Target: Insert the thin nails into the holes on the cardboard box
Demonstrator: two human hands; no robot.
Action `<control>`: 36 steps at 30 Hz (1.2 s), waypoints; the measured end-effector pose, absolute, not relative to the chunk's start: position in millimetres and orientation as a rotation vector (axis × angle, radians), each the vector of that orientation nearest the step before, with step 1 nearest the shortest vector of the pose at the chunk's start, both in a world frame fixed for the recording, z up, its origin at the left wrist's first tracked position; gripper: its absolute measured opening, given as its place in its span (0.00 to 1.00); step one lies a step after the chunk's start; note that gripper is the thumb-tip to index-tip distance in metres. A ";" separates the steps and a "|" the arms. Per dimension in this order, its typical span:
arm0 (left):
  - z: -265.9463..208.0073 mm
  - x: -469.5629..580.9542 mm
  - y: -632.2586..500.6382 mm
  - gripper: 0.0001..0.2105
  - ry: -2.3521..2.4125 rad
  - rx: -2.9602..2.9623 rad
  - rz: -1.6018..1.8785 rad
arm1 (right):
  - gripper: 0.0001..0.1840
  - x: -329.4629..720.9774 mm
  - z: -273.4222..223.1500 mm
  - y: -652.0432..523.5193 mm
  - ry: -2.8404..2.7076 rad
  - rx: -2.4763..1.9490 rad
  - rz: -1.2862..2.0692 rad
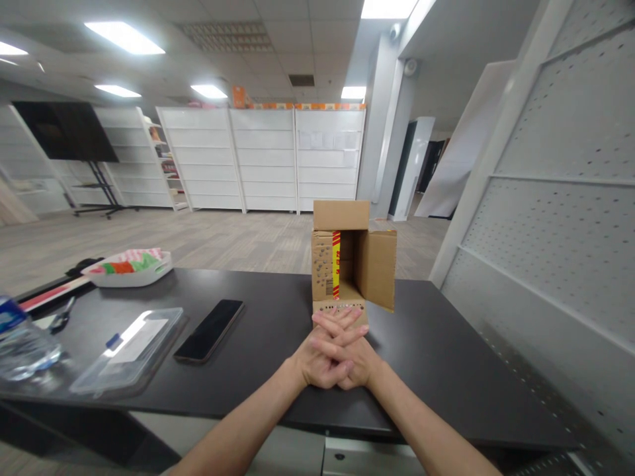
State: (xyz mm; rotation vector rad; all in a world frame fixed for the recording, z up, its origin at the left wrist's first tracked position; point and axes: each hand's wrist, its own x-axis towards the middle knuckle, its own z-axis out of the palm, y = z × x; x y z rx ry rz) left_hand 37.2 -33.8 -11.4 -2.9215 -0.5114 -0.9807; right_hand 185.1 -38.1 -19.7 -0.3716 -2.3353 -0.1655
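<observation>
My left hand [322,357] and my right hand [360,363] rest together near the front of the dark table [268,350], crossed over each other with fingers interlaced. The fingers are mostly stretched out, and I see nothing held in them; parts of the right hand are hidden under the left. Just beyond them a cardboard box [364,261] lies with its opening facing me. Its top flap stands up, its right flap sticks out, and its bottom flap reaches toward my fingertips, partly covered by them. A left panel with yellow and red tape [336,264] covers part of the opening.
Left on the table are a black phone [209,330], a clear plastic case [131,350], a water bottle [22,344], scissors [63,316] and a white basket [133,276] with colourful contents. A white perforated panel [555,264] rises along the right side.
</observation>
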 end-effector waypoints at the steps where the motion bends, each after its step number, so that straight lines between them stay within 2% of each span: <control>1: -11.0 37.1 -34.0 0.32 -0.539 -2.915 -0.969 | 0.30 185.3 -20.0 -38.4 -2.326 -0.392 -0.185; 10: -11.9 40.9 -29.9 0.25 -0.647 -2.883 -1.023 | 0.15 180.4 -34.3 -31.2 -2.209 -0.555 -0.344; 21: -10.6 47.9 -34.2 0.24 -0.649 -2.794 -1.063 | 0.18 186.5 -36.7 -30.3 -2.233 -0.533 -0.226; 30: -12.2 48.9 -33.8 0.23 -0.655 -2.809 -1.032 | 0.29 186.1 -33.5 -30.3 -2.163 -0.450 -0.263; 32: -12.4 48.5 -33.4 0.24 -0.668 -2.820 -0.994 | 0.28 186.5 -34.4 -29.8 -2.158 -0.455 -0.255; 36: -14.7 47.5 -32.0 0.26 -0.691 -2.800 -0.958 | 0.19 186.6 -39.7 -27.2 -2.204 -0.557 -0.230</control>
